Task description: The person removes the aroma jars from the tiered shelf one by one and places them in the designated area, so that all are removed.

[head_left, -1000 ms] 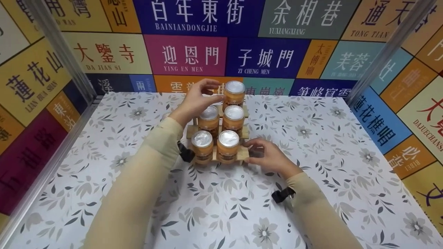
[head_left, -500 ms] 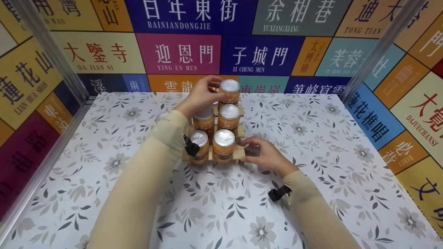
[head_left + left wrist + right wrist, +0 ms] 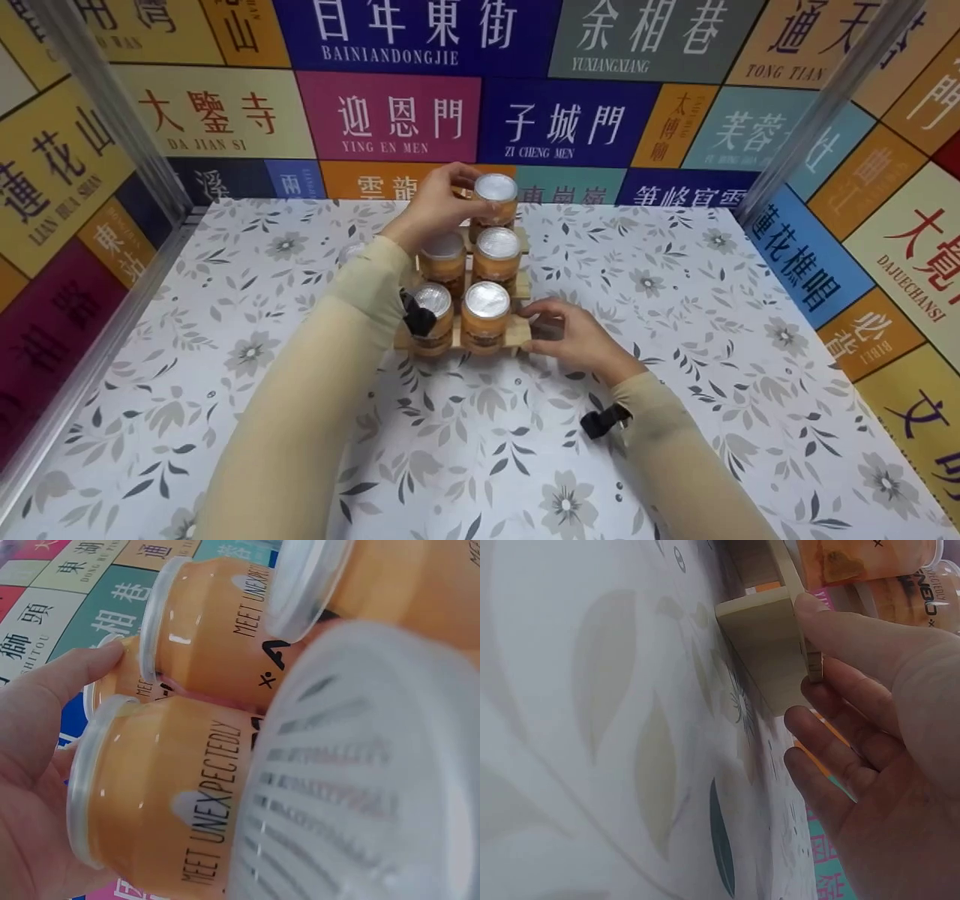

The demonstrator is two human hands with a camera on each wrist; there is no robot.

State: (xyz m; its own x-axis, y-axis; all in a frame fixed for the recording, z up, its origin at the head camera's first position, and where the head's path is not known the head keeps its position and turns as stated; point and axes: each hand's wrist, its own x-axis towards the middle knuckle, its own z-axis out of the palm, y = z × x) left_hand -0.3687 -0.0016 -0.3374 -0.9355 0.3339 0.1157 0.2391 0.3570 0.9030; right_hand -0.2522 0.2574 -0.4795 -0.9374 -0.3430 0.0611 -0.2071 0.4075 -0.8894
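A small stepped wooden rack point(image 3: 519, 330) carries several orange jars with silvery lids, in rising rows. My left hand point(image 3: 435, 204) reaches over the left side and grips the topmost jar point(image 3: 496, 193), its thumb across the front; the fingers behind are mostly hidden. In the left wrist view the thumb meets that jar point(image 3: 116, 679), beyond nearer jars point(image 3: 161, 795). At the right end of the lowest step, my right hand point(image 3: 577, 337) pinches the board point(image 3: 769, 637), thumb on top and a finger underneath. The left sleeve covers part of the front left jar point(image 3: 433, 337).
A clear rounded object point(image 3: 350, 253) shows partly behind the left sleeve. The table point(image 3: 300, 420) has a white floral cover. Sign-printed panels point(image 3: 390, 116) rise behind and at both sides, with clear corner posts point(image 3: 832, 112).
My left hand has moved slightly right, and its thumb has come round the front of the top jar. The right hand keeps its hold on the rack. The head view has shifted slightly.
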